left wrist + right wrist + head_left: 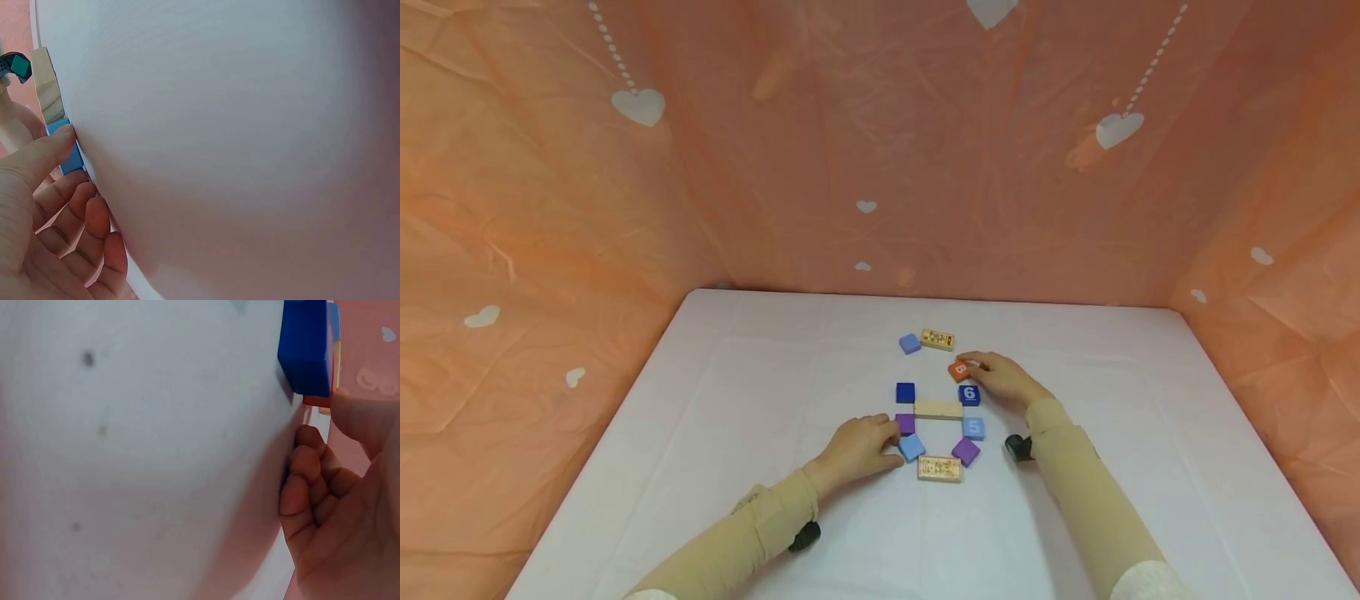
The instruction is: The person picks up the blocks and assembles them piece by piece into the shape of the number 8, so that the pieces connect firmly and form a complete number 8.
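My left hand [860,446] lies beside a tilted light blue block [912,448]. In the left wrist view its thumb rests against the blue block [70,153], with the curled index finger at the other end. Just above that block sits a purple block [905,423], close to the fingers. With thumb and index finger, my right hand [1002,379] holds an orange block marked like a B [958,371]. Close below the orange block is a dark blue block with a 6 [969,395], large in the right wrist view.
Two columns of blocks flank a plain wooden block [938,409]. Patterned wooden blocks lie at the near end [939,468] and far end [937,339]. Beside the far one is a periwinkle block [910,343]. A white cloth [760,375] covers the table; an orange curtain [925,167] hangs behind.
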The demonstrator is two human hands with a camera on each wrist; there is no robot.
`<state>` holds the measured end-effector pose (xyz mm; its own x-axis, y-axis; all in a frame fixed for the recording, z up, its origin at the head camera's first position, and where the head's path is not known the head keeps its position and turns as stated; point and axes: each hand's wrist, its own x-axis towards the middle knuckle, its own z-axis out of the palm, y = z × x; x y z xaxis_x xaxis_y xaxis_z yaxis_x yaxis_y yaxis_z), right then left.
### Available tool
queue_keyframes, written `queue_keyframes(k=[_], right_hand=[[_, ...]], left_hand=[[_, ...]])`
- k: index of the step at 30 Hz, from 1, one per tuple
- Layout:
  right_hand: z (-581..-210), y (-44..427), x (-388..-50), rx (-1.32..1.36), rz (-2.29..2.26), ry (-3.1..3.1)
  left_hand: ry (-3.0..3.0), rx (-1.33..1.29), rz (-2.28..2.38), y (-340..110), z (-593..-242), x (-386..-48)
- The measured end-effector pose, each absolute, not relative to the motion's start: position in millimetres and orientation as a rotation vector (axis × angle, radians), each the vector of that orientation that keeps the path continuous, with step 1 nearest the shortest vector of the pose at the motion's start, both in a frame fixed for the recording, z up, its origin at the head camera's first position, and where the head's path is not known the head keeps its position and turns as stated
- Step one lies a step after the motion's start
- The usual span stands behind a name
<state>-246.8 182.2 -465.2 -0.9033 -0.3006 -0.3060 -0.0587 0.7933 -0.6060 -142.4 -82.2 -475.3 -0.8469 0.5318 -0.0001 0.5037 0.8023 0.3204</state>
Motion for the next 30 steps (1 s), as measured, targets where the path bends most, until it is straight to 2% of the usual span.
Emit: queue_keyframes(k=[30], right_hand=[[-466.0, 181.1, -238.7, -0.274, -0.888, 2.574]], left_hand=[[2.906, 0.876, 0.551, -90.8, -474.2, -140.0]])
